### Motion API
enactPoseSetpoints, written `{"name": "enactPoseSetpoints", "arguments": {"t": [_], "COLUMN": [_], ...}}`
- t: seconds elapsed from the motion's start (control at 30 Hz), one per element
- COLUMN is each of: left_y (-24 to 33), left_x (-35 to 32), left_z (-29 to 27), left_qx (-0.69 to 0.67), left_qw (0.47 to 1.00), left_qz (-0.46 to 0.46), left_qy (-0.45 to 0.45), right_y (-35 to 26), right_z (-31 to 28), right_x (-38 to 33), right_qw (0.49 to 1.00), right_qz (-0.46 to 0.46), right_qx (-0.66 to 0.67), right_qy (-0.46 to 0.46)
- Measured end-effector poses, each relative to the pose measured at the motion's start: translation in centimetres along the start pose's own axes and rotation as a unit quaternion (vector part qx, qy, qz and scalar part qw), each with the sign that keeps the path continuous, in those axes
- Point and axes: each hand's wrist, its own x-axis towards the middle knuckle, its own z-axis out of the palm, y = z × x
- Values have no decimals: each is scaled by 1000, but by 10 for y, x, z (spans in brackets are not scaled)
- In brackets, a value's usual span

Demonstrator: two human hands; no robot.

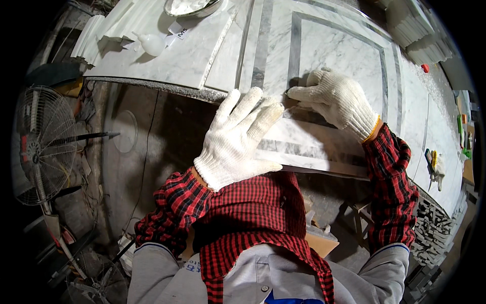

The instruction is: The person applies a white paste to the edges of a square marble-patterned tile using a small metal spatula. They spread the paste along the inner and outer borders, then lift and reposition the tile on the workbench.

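Both my hands wear white knitted gloves, with red-and-black checked sleeves above them. My left hand (237, 139) is open, fingers stretched out and thumb apart, over the near left edge of a white marble panel (336, 53) with grey inlaid bands. My right hand (341, 101) is over the panel's near part, fingers bent and thumb side pointing left. Its palm side is turned down, so what it grips, if anything, is hidden. A dark grey patch with a powdery look lies on the panel between the hands.
A white squeeze bottle (151, 43) and a metal bowl (193, 7) of white material stand on the slab at upper left. A caged fan (44, 144) is far left. Stacked stone strips (430, 228) lie lower right, near a glove (438, 167) on the table.
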Motion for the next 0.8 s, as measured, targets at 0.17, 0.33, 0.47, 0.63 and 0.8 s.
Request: {"name": "enactPoseSetpoints", "arguments": {"t": [0.17, 0.33, 0.47, 0.63, 0.8], "left_y": [0, 1, 1, 1, 1], "left_x": [-2, -2, -2, -3, -3], "left_z": [2, 5, 3, 0, 1], "left_qx": [-5, -8, 3, 10, 17], "left_qw": [1000, 1000, 999, 999, 999], "left_qz": [-3, 10, 12, 19, 25], "left_qy": [18, 29, 31, 33, 37], "right_y": [1, 2, 3, 0, -3], "right_z": [0, -6, -6, -8, -5], "right_x": [4, 6, 7, 7, 2], "right_qw": [999, 998, 997, 995, 998], "right_qz": [-11, -24, -47, -59, -27], "right_qx": [32, 48, 67, 79, 52], "right_qy": [-8, -28, -5, 0, -3]}}
